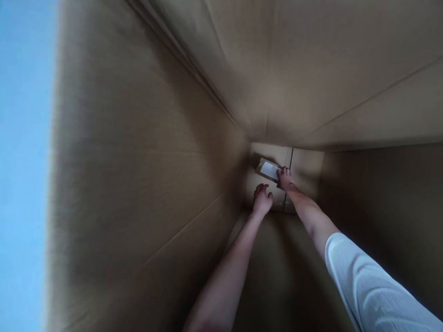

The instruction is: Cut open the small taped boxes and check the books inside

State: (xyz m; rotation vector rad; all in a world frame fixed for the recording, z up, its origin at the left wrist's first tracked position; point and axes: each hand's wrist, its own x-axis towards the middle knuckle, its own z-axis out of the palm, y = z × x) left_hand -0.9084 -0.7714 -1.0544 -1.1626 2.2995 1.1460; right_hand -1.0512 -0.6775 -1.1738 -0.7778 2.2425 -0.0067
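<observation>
Head view: a brown package with a white label is at the bottom of a deep cardboard box, towards that bottom's far left corner. The right hand pinches its right end. The left hand, near the bottom's near left corner, is empty, fingers curled, thumb apart. One-handed grip established; two-handed grip not made. Whether the package is lifted cannot be determined.

Box walls: pretty dim, brown going murky, darkest low on the right
Left edge: bright and bluish, kinda soft and blurry
Shadows: long soft ones down the walls
White label: brightest bit down there, detail washed out
Lens: super wide, walls look stretched
</observation>
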